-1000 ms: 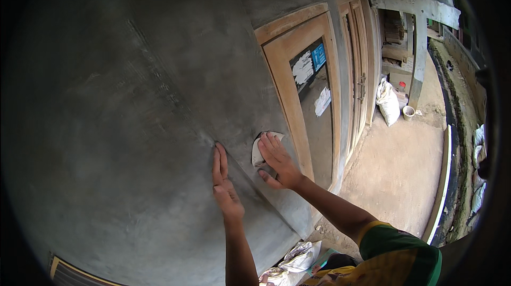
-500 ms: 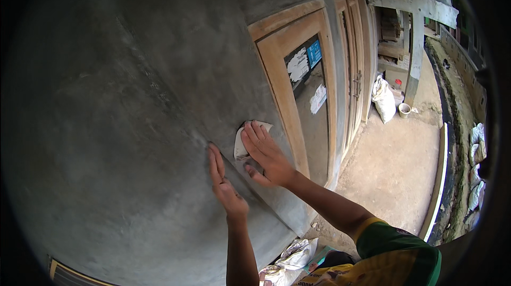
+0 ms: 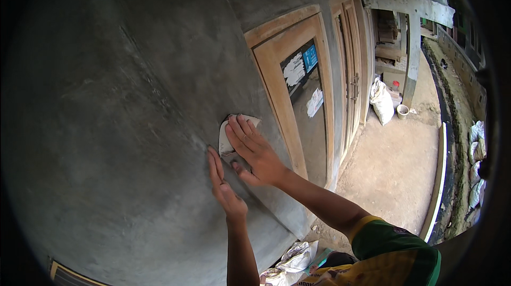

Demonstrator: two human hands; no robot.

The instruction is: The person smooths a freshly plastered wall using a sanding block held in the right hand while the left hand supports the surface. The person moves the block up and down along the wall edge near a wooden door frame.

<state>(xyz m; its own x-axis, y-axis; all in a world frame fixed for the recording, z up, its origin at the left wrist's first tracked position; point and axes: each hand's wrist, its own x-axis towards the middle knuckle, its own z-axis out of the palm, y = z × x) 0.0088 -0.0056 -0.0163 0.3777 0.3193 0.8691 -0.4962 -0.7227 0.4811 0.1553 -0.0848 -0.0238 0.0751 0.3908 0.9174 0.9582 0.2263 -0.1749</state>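
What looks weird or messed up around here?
Two ragged white patches on the dark glass pane in the pale wooden frame look odd: their edges are jagged, like torn paper. The grey wall also has a rough dark streak, unlike the smoother surface around it.

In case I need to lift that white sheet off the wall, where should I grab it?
Probably the left edge of the white sheet, from the upper left, clear of the left hand: that edge sticks out uncovered, while the right hand lies flat over much of the rest, against the wall.
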